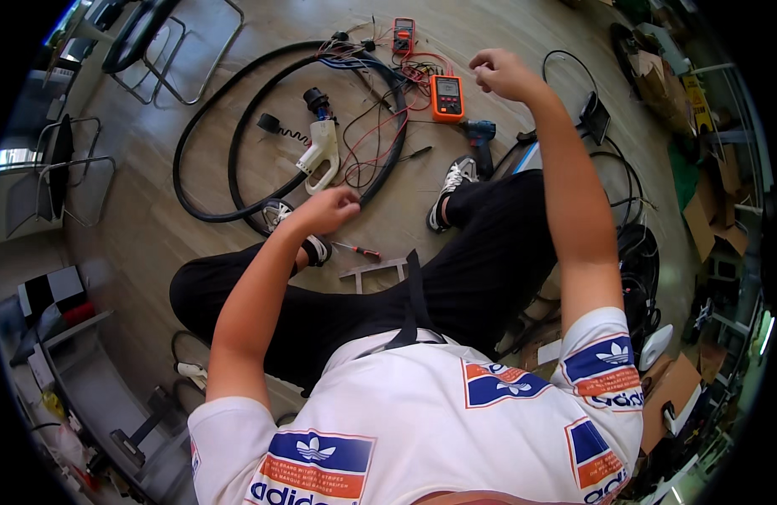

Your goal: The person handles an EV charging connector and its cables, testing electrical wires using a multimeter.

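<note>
My left hand [328, 210], its fingers curled and nothing seen in them, hovers just below the white charging gun [323, 151]. That gun lies on the floor with a black head and a coiled lead to a black cap [269, 124]. My right hand [508, 76] is raised at the upper right, fingers loosely bent and apart, holding nothing. Left of it lies an orange insulation tester [447, 97] with red leads. Farther off is a smaller red multimeter [404, 35]. A thick black cable [180, 135] loops around the gun, its stripped wires [355, 61] spread at the far end.
A blue cordless drill [481, 141] stands by my right foot [453, 187]. A screwdriver [359, 251] and a metal bracket [376, 271] lie between my legs. Chairs [165, 59] are at the far left. Cardboard boxes [713, 206] and black cables [628, 181] crowd the right side.
</note>
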### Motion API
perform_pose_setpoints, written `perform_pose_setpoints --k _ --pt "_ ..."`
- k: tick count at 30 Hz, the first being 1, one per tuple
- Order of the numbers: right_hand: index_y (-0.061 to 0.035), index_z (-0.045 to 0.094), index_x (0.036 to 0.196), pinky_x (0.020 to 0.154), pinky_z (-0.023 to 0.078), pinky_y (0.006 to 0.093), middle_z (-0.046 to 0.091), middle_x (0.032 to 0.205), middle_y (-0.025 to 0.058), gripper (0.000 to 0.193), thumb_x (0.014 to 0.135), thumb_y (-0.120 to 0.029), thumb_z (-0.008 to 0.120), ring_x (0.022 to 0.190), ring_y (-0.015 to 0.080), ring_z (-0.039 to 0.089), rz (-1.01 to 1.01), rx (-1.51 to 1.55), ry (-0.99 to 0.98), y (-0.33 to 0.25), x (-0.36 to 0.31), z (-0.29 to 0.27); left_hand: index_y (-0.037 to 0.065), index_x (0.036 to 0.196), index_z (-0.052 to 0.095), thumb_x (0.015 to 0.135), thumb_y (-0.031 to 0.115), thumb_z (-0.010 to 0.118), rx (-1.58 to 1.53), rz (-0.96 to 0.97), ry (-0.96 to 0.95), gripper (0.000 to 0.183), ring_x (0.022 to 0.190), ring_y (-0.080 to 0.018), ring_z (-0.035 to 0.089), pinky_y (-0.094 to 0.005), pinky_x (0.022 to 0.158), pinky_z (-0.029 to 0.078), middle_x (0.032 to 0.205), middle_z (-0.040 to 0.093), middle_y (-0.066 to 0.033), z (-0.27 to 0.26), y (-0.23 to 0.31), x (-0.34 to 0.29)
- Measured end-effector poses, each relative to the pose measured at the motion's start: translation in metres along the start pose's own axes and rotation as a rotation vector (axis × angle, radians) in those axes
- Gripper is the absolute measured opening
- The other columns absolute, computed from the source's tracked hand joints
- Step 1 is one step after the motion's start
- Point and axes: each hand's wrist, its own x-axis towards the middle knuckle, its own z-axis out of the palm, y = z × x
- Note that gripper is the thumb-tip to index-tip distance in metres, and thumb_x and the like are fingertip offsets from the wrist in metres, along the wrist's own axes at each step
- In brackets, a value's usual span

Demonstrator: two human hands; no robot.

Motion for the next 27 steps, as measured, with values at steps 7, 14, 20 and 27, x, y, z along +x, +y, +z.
perform_pose_setpoints --k 7,14,20,27 --pt "-0.0036 0.073 0.103 0.083 0.055 0.0396 0.073 0.099 0.0169 0.023 0.088 -0.019 0.064 0.091 0.0317 0.07 -0.003 -0.321 -0.057 0.059 0.093 -0.016 -0.004 0.122 0.062 0.091 0.033 0.063 0.014 -0.048 0.155 0.049 0.11 -0.0323 0.065 -0.0383 0.094 0.05 0.116 0.069 -0.0211 -0.013 -0.069 0.17" --pt "-0.0062 0.073 0.102 0.085 0.054 0.0434 0.073 0.102 0.0171 0.022 0.089 -0.022 0.065 0.095 0.0345 0.069 0.066 -0.408 -0.031 0.16 0.234 0.059 -0.005 0.127 0.056 0.09 0.02 0.058 0.214 -0.071 0.466 0.044 0.126 -0.042 0.051 -0.046 0.109 0.041 0.134 0.056 -0.027 -0.019 -0.162 0.341" --pt "-0.0067 0.071 0.103 0.084 0.053 0.0452 0.071 0.102 0.0168 0.022 0.092 -0.024 0.064 0.096 0.0359 0.067 0.016 -0.302 0.036 0.195 0.312 0.148 -0.004 0.132 0.051 0.09 0.01 0.058 0.313 0.019 0.776 0.046 0.135 -0.0434 0.043 -0.048 0.114 0.036 0.145 0.046 -0.0261 -0.054 -0.226 0.45" --pt "-0.0088 0.072 0.097 0.083 0.053 0.0459 0.069 0.097 0.0161 0.019 0.089 -0.025 0.068 0.095 0.0367 0.065 -0.118 -0.278 0.24 0.225 0.411 0.202 0.006 0.127 0.051 0.09 0.016 0.061 0.371 -0.055 0.99 0.04 0.144 -0.0363 0.032 -0.0569 0.114 0.029 0.15 0.04 -0.0153 -0.045 -0.24 0.501"
